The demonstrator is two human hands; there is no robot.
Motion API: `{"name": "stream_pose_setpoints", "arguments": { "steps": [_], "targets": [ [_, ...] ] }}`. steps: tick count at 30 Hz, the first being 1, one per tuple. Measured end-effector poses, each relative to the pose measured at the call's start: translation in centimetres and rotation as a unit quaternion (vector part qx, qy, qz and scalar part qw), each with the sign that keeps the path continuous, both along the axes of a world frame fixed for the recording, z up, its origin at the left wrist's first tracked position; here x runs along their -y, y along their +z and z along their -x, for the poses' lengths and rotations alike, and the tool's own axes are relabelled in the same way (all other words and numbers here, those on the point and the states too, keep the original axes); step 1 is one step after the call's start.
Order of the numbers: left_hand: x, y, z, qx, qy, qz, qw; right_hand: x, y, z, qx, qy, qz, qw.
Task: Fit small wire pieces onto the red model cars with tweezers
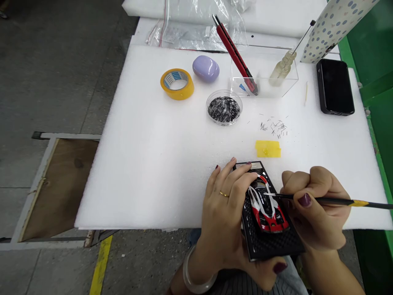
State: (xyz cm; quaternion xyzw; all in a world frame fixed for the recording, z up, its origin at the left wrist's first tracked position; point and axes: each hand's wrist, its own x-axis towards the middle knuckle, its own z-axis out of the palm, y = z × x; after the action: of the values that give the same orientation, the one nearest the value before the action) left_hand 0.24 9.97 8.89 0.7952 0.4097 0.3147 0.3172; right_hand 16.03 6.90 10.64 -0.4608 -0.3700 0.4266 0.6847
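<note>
a white foam sheet [147, 164] covers the worktop [143, 28], and the car [273, 224], red, white and black, sits on a black base [285, 243] at the sheet's near edge. the left hand [224, 213] has its fingers spread over the base's left side, thumb at the near end, closed on it. the right hand [319, 213] has its fingers pinched shut on a thin brush [371, 204], whose tip is at the car's dark middle.

beyond the car lie a yellow patch [268, 148] and loose dark slivers [278, 128]; farther off are a round dish [224, 110] of more slivers, yellow tape [184, 93] and a lilac lump [206, 68]. a red knife [235, 53] leans in a clear box [264, 88], with a small bottle [282, 67] at its right side. a black device [335, 87] lies to the right.

clear bags [196, 24] lie at the far side. left of the worktop, a metal frame with a brown panel [66, 186] stands over the grey floor [61, 82], near a yellow stripe [101, 264]; green panels [373, 53] line the right.
</note>
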Motion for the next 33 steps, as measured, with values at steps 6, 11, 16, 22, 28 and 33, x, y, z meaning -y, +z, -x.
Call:
{"name": "stream_pose_setpoints", "arguments": {
  "steps": [6,11,16,22,28,33],
  "targets": [
    [0.1,0.2,-0.1,0.010,0.012,0.005,1.000,0.0,0.0,-0.1,0.010,0.003,-0.002,1.000],
    [0.0,0.1,-0.2,0.009,0.008,0.000,1.000,-0.1,0.1,0.0,0.003,0.006,-0.010,1.000],
    [0.1,-0.1,0.0,0.004,0.004,0.000,1.000,0.0,0.0,-0.1,-0.006,0.005,-0.006,1.000],
    [0.2,0.2,-0.2,0.007,0.012,0.004,1.000,0.1,0.0,-0.1,-0.004,0.015,0.009,1.000],
    [0.0,0.0,-0.2,0.020,0.004,-0.007,1.000,-0.5,0.8,-0.7,-0.046,-0.047,-0.001,0.998],
    [0.3,0.8,-1.2,0.030,0.005,-0.041,0.999,1.4,1.4,-2.9,0.066,-0.103,0.025,0.992]
  ]
}}
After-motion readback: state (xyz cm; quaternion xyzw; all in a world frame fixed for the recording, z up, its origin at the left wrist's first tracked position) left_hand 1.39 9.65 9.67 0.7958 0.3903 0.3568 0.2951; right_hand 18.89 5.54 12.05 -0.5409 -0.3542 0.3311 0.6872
